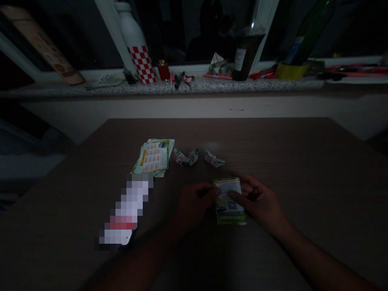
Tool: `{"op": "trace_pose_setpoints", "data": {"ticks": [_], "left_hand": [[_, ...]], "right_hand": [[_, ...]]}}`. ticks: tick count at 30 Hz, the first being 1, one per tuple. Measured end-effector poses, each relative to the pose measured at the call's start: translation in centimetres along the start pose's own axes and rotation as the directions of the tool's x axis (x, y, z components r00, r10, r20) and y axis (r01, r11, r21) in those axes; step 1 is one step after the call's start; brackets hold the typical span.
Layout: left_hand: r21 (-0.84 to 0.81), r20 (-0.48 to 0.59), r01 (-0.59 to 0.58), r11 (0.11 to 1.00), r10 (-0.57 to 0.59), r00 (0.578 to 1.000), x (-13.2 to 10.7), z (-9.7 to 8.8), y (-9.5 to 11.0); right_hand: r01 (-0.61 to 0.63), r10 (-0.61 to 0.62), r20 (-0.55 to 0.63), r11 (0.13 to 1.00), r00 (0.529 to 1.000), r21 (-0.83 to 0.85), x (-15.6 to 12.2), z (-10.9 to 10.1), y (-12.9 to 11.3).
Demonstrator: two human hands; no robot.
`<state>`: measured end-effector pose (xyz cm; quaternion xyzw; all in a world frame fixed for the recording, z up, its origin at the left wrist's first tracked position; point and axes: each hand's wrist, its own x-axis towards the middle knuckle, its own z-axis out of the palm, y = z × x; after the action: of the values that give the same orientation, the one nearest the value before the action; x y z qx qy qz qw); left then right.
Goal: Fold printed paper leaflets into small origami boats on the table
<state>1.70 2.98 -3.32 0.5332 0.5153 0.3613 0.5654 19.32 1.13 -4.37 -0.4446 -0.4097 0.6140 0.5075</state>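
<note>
Between my hands is a printed paper leaflet [228, 210], green and white with lines of text and a QR code. My left hand [195, 202] pinches its left edge between thumb and fingers. On the other side, my right hand [260, 202] grips the right edge, thumb on top and fingers behind. Just beyond lie small folded paper boats: one pair-like folded piece [186, 157] and a separate paper boat [214, 159] to its right. A stack of printed leaflets [154, 157] rests farther left on the table.
A blurred-out phone [129, 212] lies on the brown table [287, 149], left of my left arm. Along the granite windowsill [109, 91] stand a red-checked white bottle [141, 56], a dark cup [244, 56], a small red jar [163, 70] and a green bottle [309, 34].
</note>
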Motion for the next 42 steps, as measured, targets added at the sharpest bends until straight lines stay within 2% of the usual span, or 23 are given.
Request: {"op": "trace_pose_setpoints", "data": {"ticks": [9, 34, 42], "left_hand": [[-0.001, -0.004, -0.004, 1.000, 0.004, 1.000, -0.04, -0.01, 0.05], [0.023, 0.009, -0.011, 1.000, 0.011, 1.000, -0.10, -0.08, -0.04], [0.049, -0.018, -0.001, 0.999, 0.002, 1.000, -0.21, -0.09, 0.58]], "right_hand": [[0.065, -0.067, -0.019, 0.993, 0.998, -0.096, -0.03, 0.03, -0.01], [0.044, -0.046, -0.019, 0.992, 0.999, -0.122, -0.21, -0.04, -0.13], [0.047, -0.054, -0.038, 0.985, 0.998, -0.164, -0.06, -0.10, -0.16]]}}
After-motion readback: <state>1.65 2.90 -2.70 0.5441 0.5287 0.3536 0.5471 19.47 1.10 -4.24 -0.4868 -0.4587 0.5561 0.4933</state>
